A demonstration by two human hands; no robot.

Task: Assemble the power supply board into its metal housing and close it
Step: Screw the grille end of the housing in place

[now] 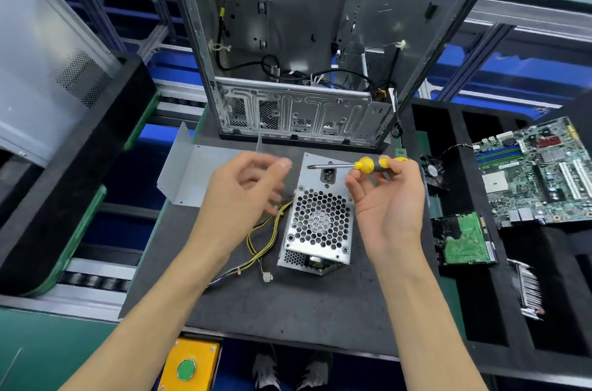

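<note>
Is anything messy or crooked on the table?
A little. The power supply box sits turned at an angle on the dark mat, with its yellow and black wires spilling loose to the left. A bent metal cover lies apart behind it, so the box isn't closed yet. Nothing looks broken.

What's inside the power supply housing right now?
Through the power supply housing grille, a fan hub shows; at its open bottom corner, a bit of board. The rest is covered by metal.
</note>
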